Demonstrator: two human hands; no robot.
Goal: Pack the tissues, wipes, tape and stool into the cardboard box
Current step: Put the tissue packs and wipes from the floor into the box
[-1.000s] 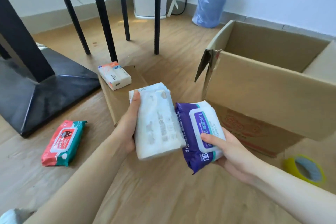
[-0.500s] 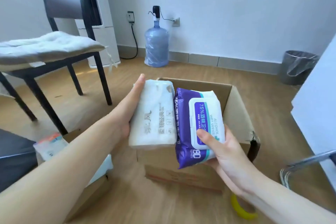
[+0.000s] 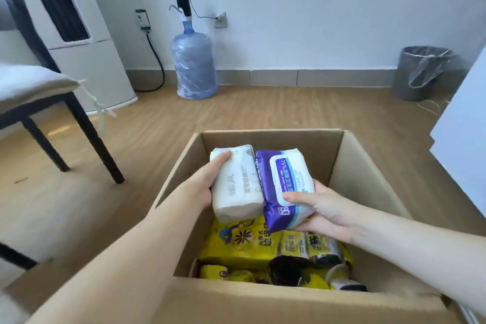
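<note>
An open cardboard box stands on the wooden floor right in front of me. My left hand grips a white tissue pack over the box's opening. Beside it, touching, my right hand holds a purple and white pack of wet wipes. Both packs hover above the box's contents, several yellow packs and dark rolls at the bottom. No tape or stool shows in this view.
A black-legged chair with a pale cushion stands at the left. A blue water jug sits against the far wall, a grey bin at the right. A white surface edges the right side.
Both hands have carried the two packs forward and down, from in front of the box to over its opening. My view has come closer, looking into the box.
</note>
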